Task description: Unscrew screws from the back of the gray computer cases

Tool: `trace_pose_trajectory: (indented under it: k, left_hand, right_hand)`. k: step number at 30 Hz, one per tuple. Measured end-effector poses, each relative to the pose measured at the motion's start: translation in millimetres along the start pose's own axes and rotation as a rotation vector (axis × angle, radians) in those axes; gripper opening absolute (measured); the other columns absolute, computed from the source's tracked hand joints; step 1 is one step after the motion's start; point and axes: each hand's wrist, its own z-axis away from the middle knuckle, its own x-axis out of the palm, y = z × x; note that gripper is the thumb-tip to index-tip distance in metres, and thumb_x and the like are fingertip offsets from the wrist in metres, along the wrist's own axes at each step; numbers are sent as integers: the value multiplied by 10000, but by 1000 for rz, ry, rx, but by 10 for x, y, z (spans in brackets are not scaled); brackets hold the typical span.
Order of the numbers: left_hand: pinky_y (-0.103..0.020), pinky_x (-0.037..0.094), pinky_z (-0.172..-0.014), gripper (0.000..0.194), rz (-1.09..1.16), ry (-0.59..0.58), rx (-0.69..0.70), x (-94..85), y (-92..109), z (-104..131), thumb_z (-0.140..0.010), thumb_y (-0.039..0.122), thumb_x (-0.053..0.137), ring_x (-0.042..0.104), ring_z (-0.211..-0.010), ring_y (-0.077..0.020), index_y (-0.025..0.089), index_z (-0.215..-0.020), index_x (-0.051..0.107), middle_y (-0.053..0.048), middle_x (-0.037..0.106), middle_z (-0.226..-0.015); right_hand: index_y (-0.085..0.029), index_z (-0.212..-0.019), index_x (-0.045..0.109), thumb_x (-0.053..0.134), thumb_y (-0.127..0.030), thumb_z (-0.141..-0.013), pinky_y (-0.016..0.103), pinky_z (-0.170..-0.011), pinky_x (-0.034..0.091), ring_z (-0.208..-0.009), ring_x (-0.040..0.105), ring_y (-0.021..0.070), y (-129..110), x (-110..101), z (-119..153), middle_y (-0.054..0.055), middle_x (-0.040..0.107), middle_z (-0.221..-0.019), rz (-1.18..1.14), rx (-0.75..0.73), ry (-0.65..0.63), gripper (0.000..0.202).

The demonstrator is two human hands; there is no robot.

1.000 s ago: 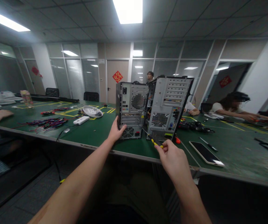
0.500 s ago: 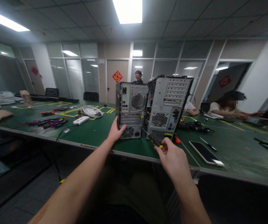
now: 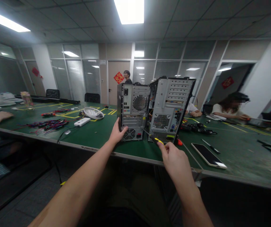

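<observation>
Two computer cases stand upright side by side on the green table, their backs facing me. My left hand (image 3: 117,132) holds the lower left side of the smaller case (image 3: 133,107), thumb on its back and fingers along its side. In my right hand (image 3: 173,154) is a black and yellow screwdriver (image 3: 157,139), gripped by its handle. Its shaft points up and left to the lower right edge of the smaller case, in front of the gap beside the larger case (image 3: 170,104). Whether the tip touches a screw is too small to tell.
On the green table (image 3: 97,132) lie a white power strip (image 3: 82,122), wires (image 3: 48,124) and a white round basket (image 3: 93,113) at left. A phone (image 3: 208,155), a pen (image 3: 210,146) and black cables (image 3: 198,128) lie at right. Other people sit at both sides.
The screwdriver handle has turned in my right hand, and that hand has shifted slightly. My left hand stays put. A person in the background has moved left.
</observation>
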Motion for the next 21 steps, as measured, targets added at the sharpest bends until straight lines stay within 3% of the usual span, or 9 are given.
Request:
trace_pose_trajectory:
  k: [11, 17, 21]
  left_hand:
    - [-561, 281, -1291, 890, 7, -4, 4, 7, -30, -6, -897, 566, 697, 388, -1545, -331, 233, -1627, 310, -152, 434, -1640]
    - [-564, 289, -1288, 887, 9, -5, 2, 2, -6, -3, -899, 561, 694, 399, -1538, -331, 244, -1630, 304, -144, 444, -1633]
    - [-553, 285, -1291, 887, 1, -1, -11, -5, 44, 4, -904, 563, 689, 407, -1532, -334, 226, -1631, 307, -158, 449, -1627]
  right_hand:
    - [-183, -997, 685, 332, -438, -1120, 318, -638, 369, -818, 756, 287, -47, -17, -8, 140, 776, -860, 62, 28, -125, 452]
    - [-191, -893, 682, 316, -436, -1121, 315, -646, 386, -773, 745, 273, -7, 53, -31, 136, 766, -817, 12, -1, -83, 496]
    - [-226, -762, 604, 392, -439, -1103, 313, -635, 391, -700, 719, 248, 39, 104, -53, 101, 746, -751, -145, -14, -23, 455]
